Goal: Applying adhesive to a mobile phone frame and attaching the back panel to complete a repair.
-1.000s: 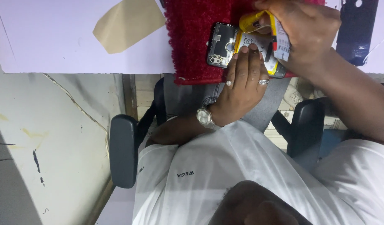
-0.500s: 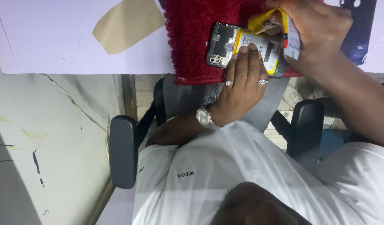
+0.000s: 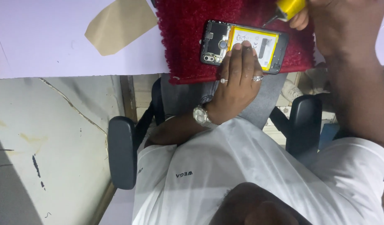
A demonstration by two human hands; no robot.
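Note:
A phone (image 3: 215, 41) with its back cover off and a yellow battery showing lies on a red fuzzy mat (image 3: 183, 33). My left hand (image 3: 238, 81), with rings and a wristwatch, lies flat on the phone, its fingertips on the battery. My right hand (image 3: 346, 25) is at the top right, closed on a yellow-handled tool (image 3: 288, 7). The tool's metal tip points down toward the phone's far edge, just above it. The top of the tool is cut off by the frame.
The mat sits on a pale lilac tabletop (image 3: 54, 41) with a tan patch (image 3: 119, 25). I sit in a chair with black armrests (image 3: 122, 152) (image 3: 302, 121). Stained grey floor lies at the left.
My right hand has lifted off the phone's right end and moved up with the yellow tool, uncovering the battery. My left hand still presses on the phone.

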